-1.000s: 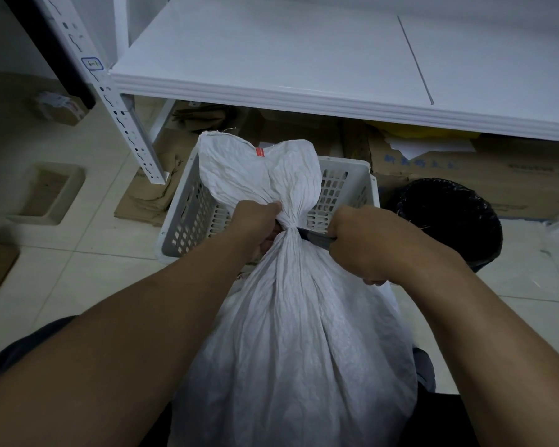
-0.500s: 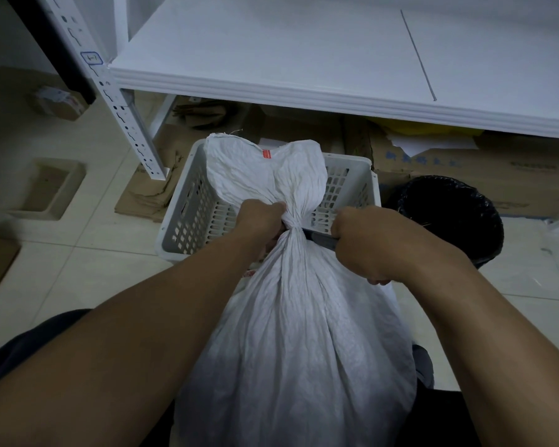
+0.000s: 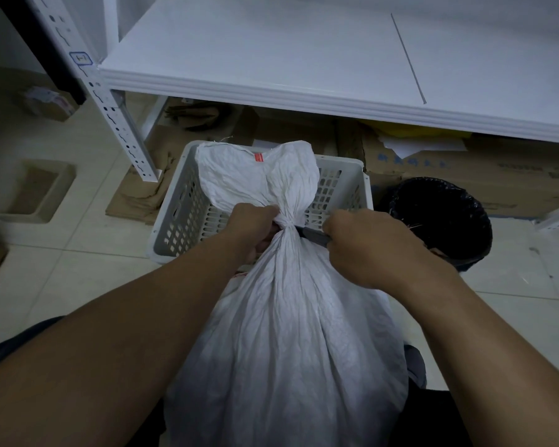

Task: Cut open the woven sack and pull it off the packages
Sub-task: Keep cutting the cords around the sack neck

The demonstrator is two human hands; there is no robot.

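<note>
Sack [image 3: 281, 343]: white woven, full, standing near us between the forearms; its tied neck is at mid-scene and the loose top fans out beyond it, over the crate.
Left hand [image 3: 255, 225]: we see it closed around the sack's neck from the left, just below the tie.
Right hand [image 3: 367, 245]: closed on a dark cutter, to the right of the neck.
Cutter [image 3: 312, 234]: its tip meets the neck at the tie; we cannot tell whether it has cut in.
Crate [image 3: 183, 217]: white, perforated, on the floor just beyond the sack.
Bin [image 3: 442, 217]: black-lined, right of the crate.
Shelf [image 3: 271, 56]: white, far side, above flattened cardboard [image 3: 484, 169].
Packages: hidden inside the sack.
</note>
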